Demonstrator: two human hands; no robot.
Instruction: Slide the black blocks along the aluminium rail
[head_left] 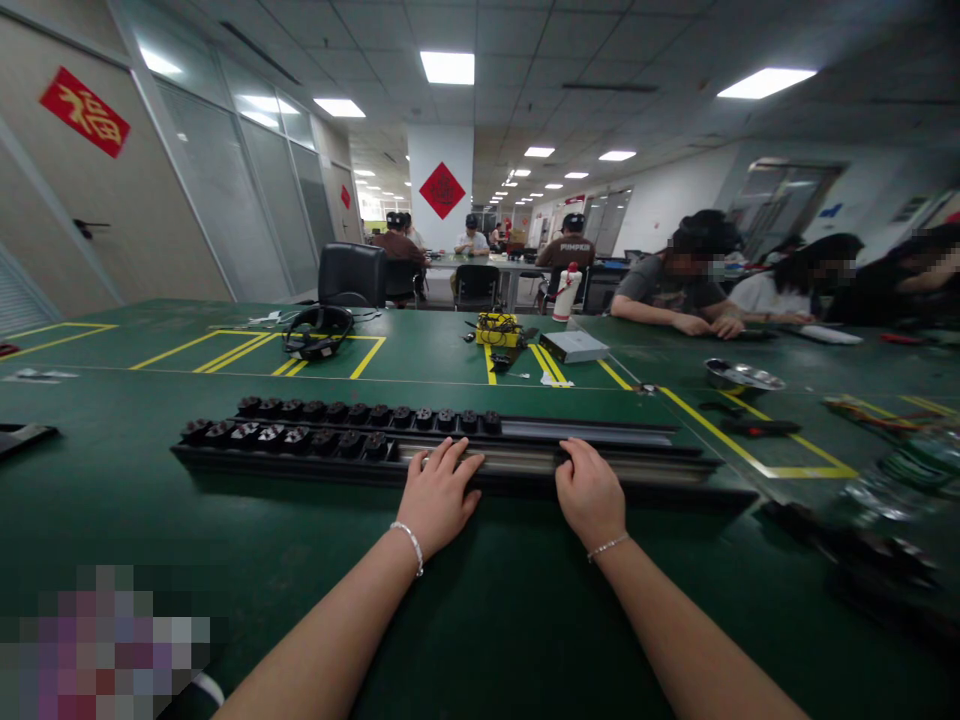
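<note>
Two long black tracks (525, 462) with metallic channels lie side by side across the table in front of me. Black round socket-like pieces (322, 440) sit in rows along their left portions. My left hand (441, 495) rests on the front track just right of its last piece, palm down with fingers spread. Farther right, my right hand (592, 492) is at the same track with its fingers curled in. Something dark shows at its fingertips, but whether that is a small piece or the track's edge is hidden.
The green table (262, 570) carries a black headset (319, 335), a yellow object with black cables (499, 328), a grey box (574, 346), a metal bowl (742, 376) and a plastic bottle (919, 465). Co-workers (679, 285) sit at the far right side.
</note>
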